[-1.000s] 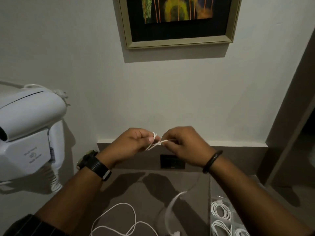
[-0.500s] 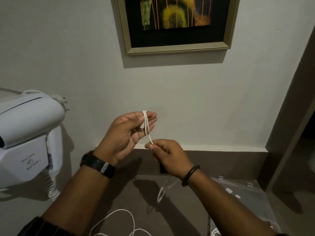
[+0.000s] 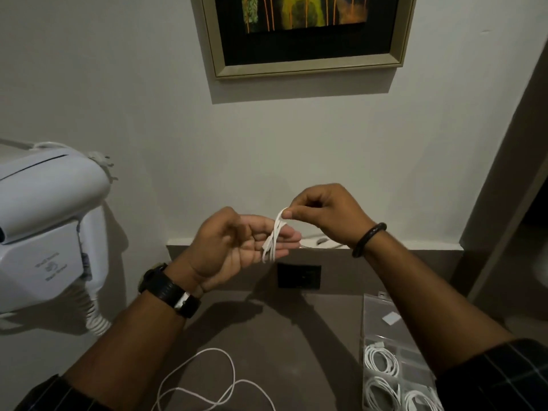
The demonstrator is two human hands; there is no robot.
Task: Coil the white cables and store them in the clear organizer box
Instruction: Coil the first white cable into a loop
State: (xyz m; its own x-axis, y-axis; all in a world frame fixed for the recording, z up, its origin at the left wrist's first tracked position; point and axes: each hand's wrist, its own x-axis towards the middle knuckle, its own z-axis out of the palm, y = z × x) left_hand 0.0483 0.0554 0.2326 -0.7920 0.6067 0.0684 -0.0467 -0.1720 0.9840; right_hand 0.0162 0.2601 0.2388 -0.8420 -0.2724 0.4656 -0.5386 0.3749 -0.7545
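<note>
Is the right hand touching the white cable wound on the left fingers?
Touching. Head view: right hand pinches the white cable looped around the left hand.

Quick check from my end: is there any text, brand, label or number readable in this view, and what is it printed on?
Wall-mounted hair dryer: a small grey emblem with a line of print above and below on its lower housing, too blurred to read.
Framed picture: painted shapes only, no lettering.
Wristwatch, clear organizer box, white cable: no readable markings.
</note>
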